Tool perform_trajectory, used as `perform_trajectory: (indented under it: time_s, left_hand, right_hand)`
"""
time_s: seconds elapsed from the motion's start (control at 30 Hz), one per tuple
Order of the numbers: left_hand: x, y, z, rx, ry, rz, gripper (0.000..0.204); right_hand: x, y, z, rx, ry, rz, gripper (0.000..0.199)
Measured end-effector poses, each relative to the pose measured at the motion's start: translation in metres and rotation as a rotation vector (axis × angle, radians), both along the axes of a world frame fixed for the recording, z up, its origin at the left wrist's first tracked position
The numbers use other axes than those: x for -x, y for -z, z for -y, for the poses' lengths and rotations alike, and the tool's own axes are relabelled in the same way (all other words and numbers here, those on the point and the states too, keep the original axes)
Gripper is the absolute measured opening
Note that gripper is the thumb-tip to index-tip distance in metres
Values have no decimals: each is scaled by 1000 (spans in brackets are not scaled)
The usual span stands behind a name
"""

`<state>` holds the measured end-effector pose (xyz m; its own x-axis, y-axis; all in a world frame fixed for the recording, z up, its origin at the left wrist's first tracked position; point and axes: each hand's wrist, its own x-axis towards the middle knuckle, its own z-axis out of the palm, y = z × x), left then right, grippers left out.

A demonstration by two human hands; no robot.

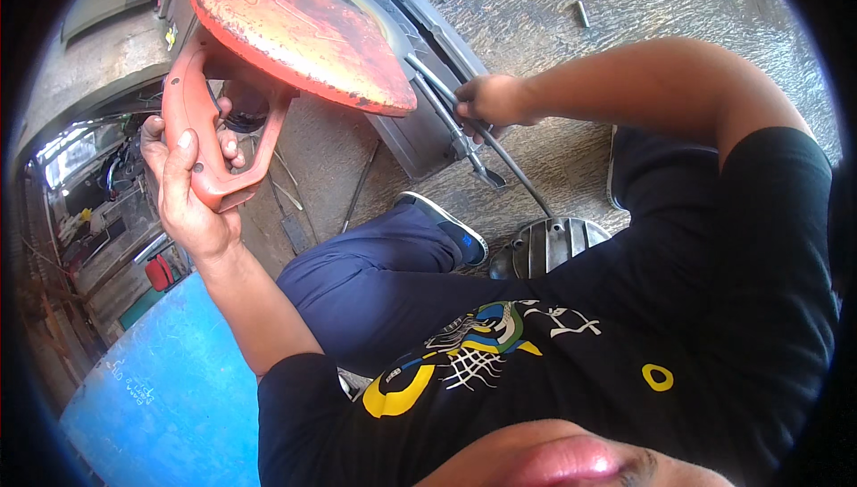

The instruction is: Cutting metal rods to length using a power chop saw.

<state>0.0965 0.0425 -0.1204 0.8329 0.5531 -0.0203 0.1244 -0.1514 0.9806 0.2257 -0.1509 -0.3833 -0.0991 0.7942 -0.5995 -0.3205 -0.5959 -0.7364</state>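
Observation:
My left hand (pixel 192 174) is wrapped around the orange-red D-shaped handle (pixel 192 121) of a cut-off saw. Above it, the saw's worn red blade guard (pixel 303 32) tilts over the grey base (pixel 420 143). A long thin metal rod (pixel 518 170) runs from the base, close to the guard's tip, down to a finned grey metal housing (pixel 552 244). The fingers of my right hand (pixel 494 101) are closed around this rod, beside the saw's clamp screw (pixel 446 121). Where the rod lies under the guard, its end is hard to make out.
A short metal piece (pixel 582 14) lies on the rough floor at the far right. Thin rods (pixel 361 185) lie left of my shoe (pixel 451 228). At lower left is a blue surface (pixel 170 389), with a red pouch-like item (pixel 161 273) and clutter behind it.

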Motion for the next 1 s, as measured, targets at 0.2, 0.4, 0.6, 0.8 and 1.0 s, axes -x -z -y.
perform_trajectory:
  time_s: [0.2,0.4,0.6,0.8,1.0]
  left_hand:
    - [-1,0,-3,44,32,7,35]
    - [-1,-1,1,15,-2,-1,34]
    - [-2,-1,3,-7,-14,-10,34]
    - [-2,-1,6,22,-32,-21,35]
    - [-2,-1,6,-2,-34,-14,35]
  right_hand:
    - [-1,3,-1,6,-26,148,18]
    - [-3,7,-1,-46,-32,278,12]
    - [-6,2,-2,-68,-58,440,17]
    - [-7,-7,0,-97,-76,644,28]
    - [-3,-5,1,-135,-53,764,30]
